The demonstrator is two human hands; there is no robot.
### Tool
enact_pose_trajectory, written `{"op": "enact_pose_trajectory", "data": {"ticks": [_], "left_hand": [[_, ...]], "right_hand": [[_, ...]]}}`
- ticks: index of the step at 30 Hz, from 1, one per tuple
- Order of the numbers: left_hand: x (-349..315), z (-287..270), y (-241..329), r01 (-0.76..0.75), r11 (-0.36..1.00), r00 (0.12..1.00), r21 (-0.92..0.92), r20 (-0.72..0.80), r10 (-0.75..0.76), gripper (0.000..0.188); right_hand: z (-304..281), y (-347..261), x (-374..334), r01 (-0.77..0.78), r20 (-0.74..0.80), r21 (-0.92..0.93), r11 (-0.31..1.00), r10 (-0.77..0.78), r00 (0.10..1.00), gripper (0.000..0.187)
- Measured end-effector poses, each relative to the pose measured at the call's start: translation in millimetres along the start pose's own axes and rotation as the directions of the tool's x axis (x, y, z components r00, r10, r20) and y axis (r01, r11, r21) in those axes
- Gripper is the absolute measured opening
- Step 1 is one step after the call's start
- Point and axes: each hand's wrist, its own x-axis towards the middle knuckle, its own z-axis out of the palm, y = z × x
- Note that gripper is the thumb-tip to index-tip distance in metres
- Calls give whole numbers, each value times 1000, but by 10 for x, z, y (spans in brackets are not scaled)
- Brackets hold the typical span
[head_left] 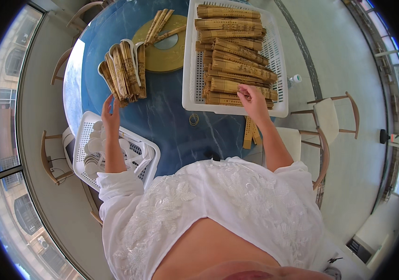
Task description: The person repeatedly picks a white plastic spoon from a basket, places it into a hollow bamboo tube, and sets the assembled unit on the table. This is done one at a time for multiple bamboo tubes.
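My right hand [252,100] reaches into a large white perforated basket [188,93], its thumb and fingertips pinched at a long brown printed paper sleeve [223,86] near the front of the stack. Many similar sleeves lie stacked crosswise there. My left hand [110,113], fingers apart, is beside the lower end of a bundle of brown sleeves [127,77] on the table; whether it touches them I cannot tell. White spoon-like ends stick out at the bundle's top. Below my left forearm, a smaller white basket [152,161] holds white spoons [96,145].
The blue marble-patterned round table [171,126] bears a gold disc [162,60] with several loose sleeves [160,25] on it. A yellowish rubber band [193,120] lies near the big basket. Two sleeves [250,133] lie at the table's edge. Wooden chairs [330,116] stand around.
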Motion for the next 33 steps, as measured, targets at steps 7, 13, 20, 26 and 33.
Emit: {"op": "enact_pose_trajectory", "data": {"ticks": [7, 13, 20, 26, 33], "left_hand": [[-1508, -758, -977, 279, 956, 957, 91, -102, -270, 30], [-2367, -1203, -1294, 557, 738, 830, 381, -233, -506, 37], [-2646, -1207, -1378, 700, 518, 682, 492, -244, -689, 49], [-2506, -1066, -1252, 686, 569, 726, 454, -367, -582, 45], [-2229, -957, -1196, 380, 604, 922, 701, -339, -187, 36]], "right_hand": [[-90, 538, 438, 106, 354, -710, 696, 223, 908, 52], [-172, 634, 593, 148, 428, -686, 713, 231, 874, 55], [-213, 454, 350, 269, 315, -646, 714, -71, 947, 53], [-309, 47, 22, 143, 75, -666, 732, -126, 989, 53], [-259, -50, -360, 170, -37, -596, 785, -238, 971, 52]]}}
